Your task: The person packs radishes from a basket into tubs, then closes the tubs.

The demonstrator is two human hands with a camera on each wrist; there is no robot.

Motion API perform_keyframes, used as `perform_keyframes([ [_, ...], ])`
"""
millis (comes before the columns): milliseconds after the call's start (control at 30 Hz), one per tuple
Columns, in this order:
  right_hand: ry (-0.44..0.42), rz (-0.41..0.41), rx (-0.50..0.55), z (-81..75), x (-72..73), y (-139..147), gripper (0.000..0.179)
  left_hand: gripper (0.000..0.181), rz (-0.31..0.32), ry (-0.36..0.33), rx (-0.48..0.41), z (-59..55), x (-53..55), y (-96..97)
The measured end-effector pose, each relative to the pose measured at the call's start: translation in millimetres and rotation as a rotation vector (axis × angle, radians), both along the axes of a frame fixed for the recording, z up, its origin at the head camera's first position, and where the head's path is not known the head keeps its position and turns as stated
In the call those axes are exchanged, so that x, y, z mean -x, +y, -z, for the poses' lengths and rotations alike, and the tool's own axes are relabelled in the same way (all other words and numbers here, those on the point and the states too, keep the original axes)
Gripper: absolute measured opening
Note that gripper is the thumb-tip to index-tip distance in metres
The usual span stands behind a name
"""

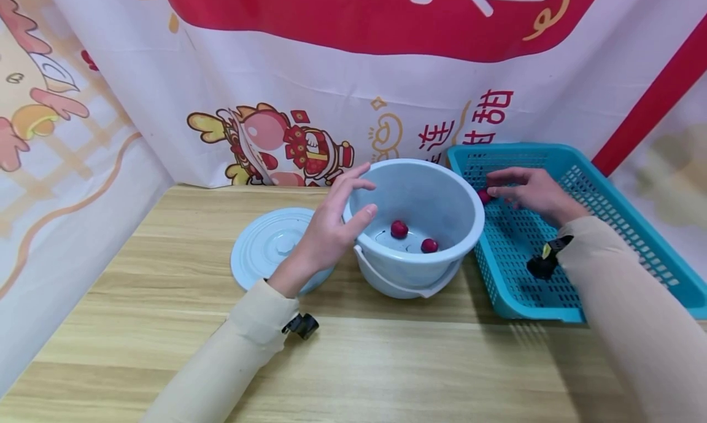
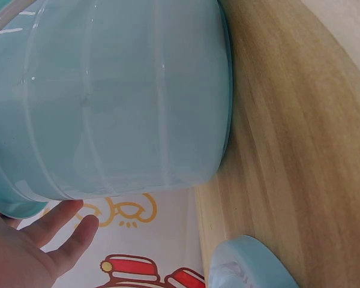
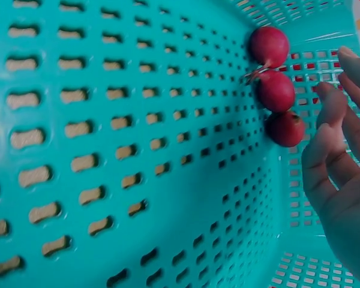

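A light-blue bucket (image 1: 414,269) stands on the table with two red radishes (image 1: 399,229) on its bottom. My left hand (image 1: 331,217) is at the bucket's left rim, fingers loosely extended and thumb over the opening. In the left wrist view, fingers of the left hand (image 2: 39,252) show right by the bucket wall (image 2: 120,96). Inside the teal basket (image 1: 508,306), my right hand (image 1: 530,193) reaches toward the far left corner. Three radishes (image 3: 276,92) lie in a row there, just off the right hand's relaxed fingertips (image 3: 327,93); nothing shows in its grasp.
The bucket's round light-blue lid (image 1: 265,242) lies on the wooden table (image 1: 138,325), left of the bucket and partly behind the left hand. The basket stands close against the bucket's right side. A printed cloth (image 1: 331,73) hangs along the table's back edge.
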State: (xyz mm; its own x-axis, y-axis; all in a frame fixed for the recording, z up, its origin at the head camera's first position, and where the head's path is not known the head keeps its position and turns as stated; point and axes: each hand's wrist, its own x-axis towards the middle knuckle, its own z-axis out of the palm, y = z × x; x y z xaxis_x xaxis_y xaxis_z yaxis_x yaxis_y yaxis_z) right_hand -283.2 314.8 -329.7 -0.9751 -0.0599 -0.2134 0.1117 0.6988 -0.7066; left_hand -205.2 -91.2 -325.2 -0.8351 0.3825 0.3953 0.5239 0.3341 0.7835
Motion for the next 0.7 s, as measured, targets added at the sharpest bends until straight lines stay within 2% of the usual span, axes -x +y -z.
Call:
perform_keyframes([
  [400,-0.096,-0.077,-0.049,7.5,3.9,-0.4,0.068,0.052,-0.001,-0.003,0.005,-0.6,0.0,-0.7],
  [700,-0.099,-0.048,-0.108,9.3,4.8,-6.8,0.067,0.050,0.002,-0.004,0.000,-0.3,-0.3,-0.7],
])
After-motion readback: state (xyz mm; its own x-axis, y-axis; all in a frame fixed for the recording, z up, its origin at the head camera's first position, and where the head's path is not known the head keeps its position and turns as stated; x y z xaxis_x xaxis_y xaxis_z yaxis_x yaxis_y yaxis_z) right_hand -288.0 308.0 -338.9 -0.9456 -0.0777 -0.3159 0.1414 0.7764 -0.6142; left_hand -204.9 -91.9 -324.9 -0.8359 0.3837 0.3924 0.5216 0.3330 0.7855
